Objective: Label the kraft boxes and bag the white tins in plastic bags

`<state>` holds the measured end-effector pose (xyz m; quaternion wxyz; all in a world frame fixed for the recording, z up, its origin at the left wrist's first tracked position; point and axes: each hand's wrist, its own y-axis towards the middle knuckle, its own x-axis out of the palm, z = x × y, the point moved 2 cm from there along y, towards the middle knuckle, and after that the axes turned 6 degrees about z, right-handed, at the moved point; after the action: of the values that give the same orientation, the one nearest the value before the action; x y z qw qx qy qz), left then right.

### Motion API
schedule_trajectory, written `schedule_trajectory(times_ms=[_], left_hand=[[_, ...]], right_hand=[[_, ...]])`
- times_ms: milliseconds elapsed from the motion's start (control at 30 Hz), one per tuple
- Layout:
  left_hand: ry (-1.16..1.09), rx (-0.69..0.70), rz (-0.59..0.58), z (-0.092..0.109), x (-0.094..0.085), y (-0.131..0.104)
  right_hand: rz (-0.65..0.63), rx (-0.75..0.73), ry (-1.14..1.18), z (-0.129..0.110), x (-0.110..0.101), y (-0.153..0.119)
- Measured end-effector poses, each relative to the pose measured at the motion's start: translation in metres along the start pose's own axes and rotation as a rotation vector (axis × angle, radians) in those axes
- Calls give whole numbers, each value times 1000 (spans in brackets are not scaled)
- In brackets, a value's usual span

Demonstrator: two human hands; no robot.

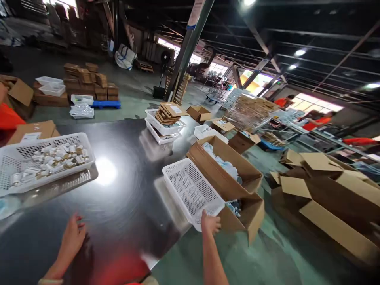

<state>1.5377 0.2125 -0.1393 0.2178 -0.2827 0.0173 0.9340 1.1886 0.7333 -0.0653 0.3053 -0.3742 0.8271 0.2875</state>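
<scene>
My right hand (pixel 210 223) is at the near corner of a white perforated plastic basket (pixel 191 190), thumb over the rim and fingers curled on the outer side. No items show inside this basket, which sits at the right edge of the shiny dark table (pixel 124 206). My left hand (pixel 73 235) is over the table with its fingers apart, holding nothing. Beyond it, at the left, another white basket (pixel 86 138) holds many small white and gold cylindrical pieces (pixel 59 158). Beside the right-hand basket stands an open cardboard box (pixel 204 166) containing pale blue-white wrapped items (pixel 222 164).
Two stacked white baskets (pixel 151 122) with folded cardboard (pixel 170 113) stand at the table's far end. Large open cartons (pixel 332 237) occupy the floor at right. A metal pillar (pixel 187 51) rises behind. A person's orange sleeve (pixel 10 116) shows at left.
</scene>
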Motion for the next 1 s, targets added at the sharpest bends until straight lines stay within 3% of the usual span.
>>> schedule_trajectory(times_ms=[67, 133, 267, 400, 533, 667, 800, 900, 1000], left_hand=[[21, -28, -4, 1, 30, -6], [26, -56, -9, 7, 58, -12], [-9, -97, -22, 30, 101, -17], [-10, -100, -36, 55, 124, -12], [29, -105, -22, 56, 128, -6], [9, -130, 64, 36, 123, -7], [13, -163, 96, 25, 123, 0], [31, -111, 84, 41, 131, 24], [30, -44, 33, 76, 148, 61]], right_hand=[[45, -102, 21, -22, 21, 22], [-22, -261, 79, -59, 54, 42], [-382, -639, 57, -169, 144, 66], [-595, -825, -40, -282, 236, 63], [-704, -874, -117, -357, 311, 57], [-765, -848, -211, -384, 363, 60], [-759, -832, -255, -384, 387, 63], [-736, -828, -246, -381, 393, 64], [-725, -801, -208, -378, 395, 63]])
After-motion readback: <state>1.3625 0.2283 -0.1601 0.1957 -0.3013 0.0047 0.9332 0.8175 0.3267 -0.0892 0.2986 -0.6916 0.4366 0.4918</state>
